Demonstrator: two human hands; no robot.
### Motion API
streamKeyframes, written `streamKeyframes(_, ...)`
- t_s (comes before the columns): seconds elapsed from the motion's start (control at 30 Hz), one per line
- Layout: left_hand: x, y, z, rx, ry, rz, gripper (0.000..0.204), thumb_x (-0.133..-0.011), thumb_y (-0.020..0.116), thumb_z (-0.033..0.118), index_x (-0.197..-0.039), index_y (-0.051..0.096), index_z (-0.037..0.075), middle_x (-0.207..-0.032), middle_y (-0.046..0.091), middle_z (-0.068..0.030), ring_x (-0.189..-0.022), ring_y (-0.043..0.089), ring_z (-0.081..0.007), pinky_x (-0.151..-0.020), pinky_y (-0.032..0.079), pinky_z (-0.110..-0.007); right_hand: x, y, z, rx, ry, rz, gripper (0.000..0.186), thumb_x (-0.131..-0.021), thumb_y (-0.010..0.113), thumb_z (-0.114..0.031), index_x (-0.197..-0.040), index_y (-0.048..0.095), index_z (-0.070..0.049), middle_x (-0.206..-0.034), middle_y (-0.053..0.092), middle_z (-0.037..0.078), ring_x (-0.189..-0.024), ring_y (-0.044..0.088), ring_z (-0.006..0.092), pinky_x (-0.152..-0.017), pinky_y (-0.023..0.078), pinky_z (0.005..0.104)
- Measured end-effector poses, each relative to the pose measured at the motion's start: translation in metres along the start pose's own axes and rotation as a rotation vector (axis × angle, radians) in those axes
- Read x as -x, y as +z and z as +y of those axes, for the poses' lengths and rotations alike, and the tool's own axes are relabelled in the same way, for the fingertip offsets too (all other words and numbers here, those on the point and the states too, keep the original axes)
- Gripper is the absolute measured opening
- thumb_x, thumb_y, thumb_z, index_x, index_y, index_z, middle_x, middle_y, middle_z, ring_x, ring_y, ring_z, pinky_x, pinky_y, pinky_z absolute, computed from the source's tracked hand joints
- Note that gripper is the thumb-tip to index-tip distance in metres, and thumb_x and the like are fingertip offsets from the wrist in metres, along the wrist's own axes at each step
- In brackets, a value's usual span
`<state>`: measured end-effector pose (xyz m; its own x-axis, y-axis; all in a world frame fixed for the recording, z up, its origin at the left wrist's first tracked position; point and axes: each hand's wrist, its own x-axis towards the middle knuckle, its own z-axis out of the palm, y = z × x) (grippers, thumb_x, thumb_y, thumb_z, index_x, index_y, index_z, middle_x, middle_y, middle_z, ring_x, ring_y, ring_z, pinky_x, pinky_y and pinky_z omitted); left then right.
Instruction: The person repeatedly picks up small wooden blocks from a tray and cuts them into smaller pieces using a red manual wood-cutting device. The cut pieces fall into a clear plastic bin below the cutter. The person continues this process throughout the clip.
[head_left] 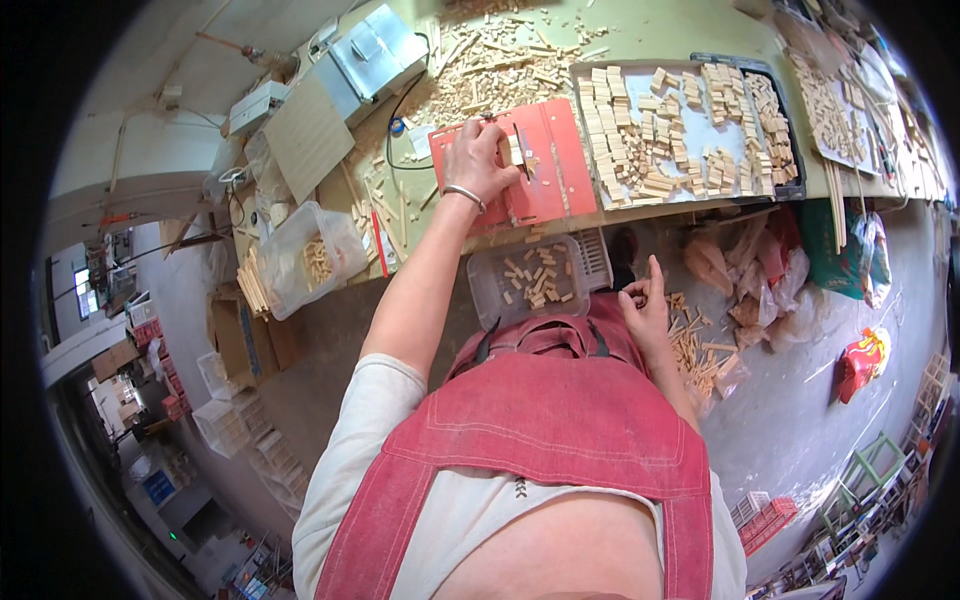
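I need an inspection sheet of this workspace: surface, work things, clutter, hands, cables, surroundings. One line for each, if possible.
Surface: green workbench, scattered with wood offcuts.
Job's things: red cutting jig on the bench edge; small wooden block on it; clear tub of cut blocks below the edge.
Clutter: tray full of stacked wooden blocks; loose stick pile; clear bin with sticks.
Hands: left hand rests on the jig beside the block; right hand is lowered near the tub, fingers curled; whether it holds anything cannot be told.
Cables: black cable runs across the bench from the metal box.
Surroundings: concrete floor with plastic bags and wood scraps.
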<state>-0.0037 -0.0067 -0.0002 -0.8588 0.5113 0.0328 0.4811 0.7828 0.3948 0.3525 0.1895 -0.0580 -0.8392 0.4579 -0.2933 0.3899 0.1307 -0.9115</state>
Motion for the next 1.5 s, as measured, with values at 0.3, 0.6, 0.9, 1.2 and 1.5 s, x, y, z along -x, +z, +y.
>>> streamKeyframes(0.3, 0.028, -0.011, 0.027, -0.166, 0.059, -0.114, 0.046, -0.067, 0.089, 0.031, -0.107, 0.071, 0.016, -0.121, 0.061, -0.0098, -0.124, 0.057, -0.0319, -0.108, 0.042, -0.052, 0.011, -0.014, 0.004, -0.018, 0.036, 0.038, 0.093, -0.097, 0.073, -0.007, -0.172, 0.019, -0.005, -0.099, 0.069, 0.008, -0.079, 0.063, 0.0129, -0.075, 0.055, 0.0304)
streamKeyframes(0.6, 0.131, -0.012, 0.072, -0.171, 0.134, -0.102, 0.047, -0.062, 0.089, 0.022, -0.103, 0.067, 0.014, -0.143, 0.052, -0.0125, -0.146, 0.043, -0.0341, -0.127, 0.019, -0.062, -0.014, -0.079, 0.013, 0.149, 0.015, 0.054, 0.096, -0.093, 0.076, -0.01, -0.172, 0.021, -0.009, -0.095, 0.069, 0.008, -0.071, 0.066, 0.0169, -0.069, 0.055, 0.034)
streamKeyframes(0.9, 0.195, -0.006, 0.111, -0.118, -0.079, -0.074, 0.025, -0.076, 0.081, 0.019, -0.094, 0.066, 0.012, -0.15, 0.052, -0.0147, -0.149, 0.044, -0.0356, -0.124, 0.016, -0.07, -0.07, -0.169, 0.035, 0.197, -0.003, 0.09, 0.074, -0.094, 0.074, -0.006, -0.162, 0.044, -0.007, -0.094, 0.068, 0.005, -0.07, 0.064, 0.0137, -0.069, 0.056, 0.0319)
streamKeyframes(1.2, 0.272, 0.07, 0.108, -0.103, -0.509, -0.224, 0.032, -0.079, 0.08, 0.027, -0.109, 0.074, 0.017, -0.137, 0.06, -0.0097, -0.136, 0.054, -0.0327, -0.123, 0.026, -0.064, -0.141, -0.223, 0.028, 0.211, -0.096, 0.006, 0.037, -0.096, 0.073, -0.008, -0.132, 0.069, -0.003, -0.097, 0.069, 0.009, -0.073, 0.066, 0.0197, -0.07, 0.054, 0.0335)
streamKeyframes(1.5, 0.37, 0.106, 0.098, -0.037, -1.075, -0.372, 0.034, -0.079, 0.082, 0.033, -0.109, 0.078, 0.018, -0.129, 0.067, -0.0114, -0.12, 0.066, -0.0348, -0.104, 0.052, -0.051, -0.218, -0.265, -0.022, 0.4, -0.344, 0.03, 0.02, -0.092, 0.074, -0.006, -0.111, 0.073, -0.001, -0.096, 0.07, 0.015, -0.081, 0.069, 0.032, -0.074, 0.055, 0.0406)
